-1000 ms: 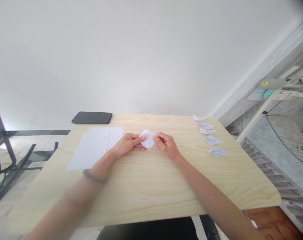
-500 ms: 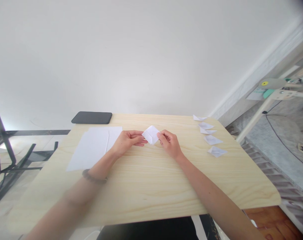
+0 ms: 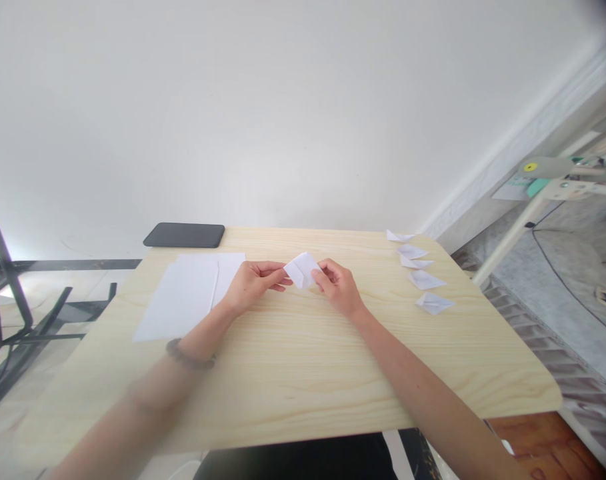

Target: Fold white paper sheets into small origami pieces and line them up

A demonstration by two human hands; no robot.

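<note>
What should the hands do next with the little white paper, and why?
Perhaps the right hand should press the folded paper flatter: it pinches the paper's right side, the paper looks creased, and the left hand is at its left corner, where it could help steady it.

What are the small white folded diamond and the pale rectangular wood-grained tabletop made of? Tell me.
Small white folded diamond: apparently matte paper, by its thin edges and creases. Pale rectangular wood-grained tabletop: wood or wood-look laminate, smooth, fairly matte; the grain lines cannot settle which.
</note>
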